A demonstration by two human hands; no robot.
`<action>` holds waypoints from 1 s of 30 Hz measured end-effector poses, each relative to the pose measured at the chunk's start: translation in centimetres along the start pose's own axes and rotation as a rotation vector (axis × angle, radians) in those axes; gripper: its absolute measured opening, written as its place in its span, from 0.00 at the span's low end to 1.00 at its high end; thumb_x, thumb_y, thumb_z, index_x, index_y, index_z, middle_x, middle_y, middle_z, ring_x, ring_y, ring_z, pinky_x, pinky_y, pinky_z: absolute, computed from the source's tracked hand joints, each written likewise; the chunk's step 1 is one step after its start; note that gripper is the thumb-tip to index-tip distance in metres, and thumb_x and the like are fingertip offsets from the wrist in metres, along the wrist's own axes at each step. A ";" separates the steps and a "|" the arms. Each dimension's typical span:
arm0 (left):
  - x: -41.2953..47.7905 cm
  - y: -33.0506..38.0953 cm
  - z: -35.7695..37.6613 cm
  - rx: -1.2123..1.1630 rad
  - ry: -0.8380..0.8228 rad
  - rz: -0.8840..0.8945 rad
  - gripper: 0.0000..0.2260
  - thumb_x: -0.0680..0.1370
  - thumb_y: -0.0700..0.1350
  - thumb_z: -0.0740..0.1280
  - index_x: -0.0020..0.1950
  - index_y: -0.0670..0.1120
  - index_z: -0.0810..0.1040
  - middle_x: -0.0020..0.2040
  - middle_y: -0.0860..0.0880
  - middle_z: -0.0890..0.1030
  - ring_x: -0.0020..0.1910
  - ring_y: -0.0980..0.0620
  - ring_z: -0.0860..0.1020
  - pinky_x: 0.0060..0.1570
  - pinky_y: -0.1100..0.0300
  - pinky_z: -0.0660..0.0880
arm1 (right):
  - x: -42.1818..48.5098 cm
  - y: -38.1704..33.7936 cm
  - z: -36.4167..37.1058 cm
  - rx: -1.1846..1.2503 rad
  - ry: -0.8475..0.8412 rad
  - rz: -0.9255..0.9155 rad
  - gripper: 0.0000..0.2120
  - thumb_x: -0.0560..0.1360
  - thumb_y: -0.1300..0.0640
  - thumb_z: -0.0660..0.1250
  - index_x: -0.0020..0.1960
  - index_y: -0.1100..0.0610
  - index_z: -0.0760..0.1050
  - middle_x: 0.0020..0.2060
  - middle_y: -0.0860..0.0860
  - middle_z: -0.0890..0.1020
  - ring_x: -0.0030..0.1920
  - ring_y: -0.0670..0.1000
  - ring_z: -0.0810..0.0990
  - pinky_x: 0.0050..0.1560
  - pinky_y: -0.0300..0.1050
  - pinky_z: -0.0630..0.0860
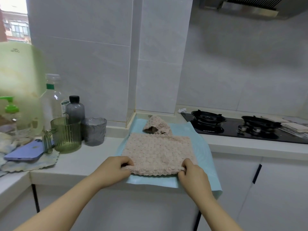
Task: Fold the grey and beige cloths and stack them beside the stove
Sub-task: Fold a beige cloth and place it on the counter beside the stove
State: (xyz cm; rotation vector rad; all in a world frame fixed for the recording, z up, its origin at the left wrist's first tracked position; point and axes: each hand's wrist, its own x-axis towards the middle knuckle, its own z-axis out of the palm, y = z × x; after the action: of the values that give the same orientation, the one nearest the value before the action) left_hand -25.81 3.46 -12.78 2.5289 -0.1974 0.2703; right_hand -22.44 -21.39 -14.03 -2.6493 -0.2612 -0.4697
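The white worktop (pixel 93 157) carried a pale blue mat (pixel 202 147) at centre, with the black stove (pixel 233 129) at two o'clock. The beige cloth (pixel 156 152) lay on the mat. The left hand (pixel 115 170) and right hand (pixel 191 174) each pinched its near edge, at seven and five o'clock.

folded cloths (pixel 295 125) beyond the stove (pixel 233 125) cut by right edge, soap bottle (pixel 10 114) blurred at left edge

Green pitcher (pixel 66 135) beside grey tumbler (pixel 94 131).
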 end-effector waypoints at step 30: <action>0.1 -1.6 -1.5 0.056 -0.110 0.061 0.22 0.71 0.35 0.62 0.43 0.65 0.74 0.48 0.69 0.77 0.50 0.71 0.74 0.49 0.77 0.67 | -1.0 4.5 -4.1 0.021 -0.163 -0.086 0.13 0.74 0.61 0.59 0.51 0.48 0.78 0.34 0.42 0.76 0.36 0.42 0.72 0.34 0.32 0.67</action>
State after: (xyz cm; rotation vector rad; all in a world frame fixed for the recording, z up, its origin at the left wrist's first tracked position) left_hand -25.59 5.66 -12.40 2.5984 -0.3150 0.1624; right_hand -23.40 -27.34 -12.68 -2.6666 -0.4287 -0.2763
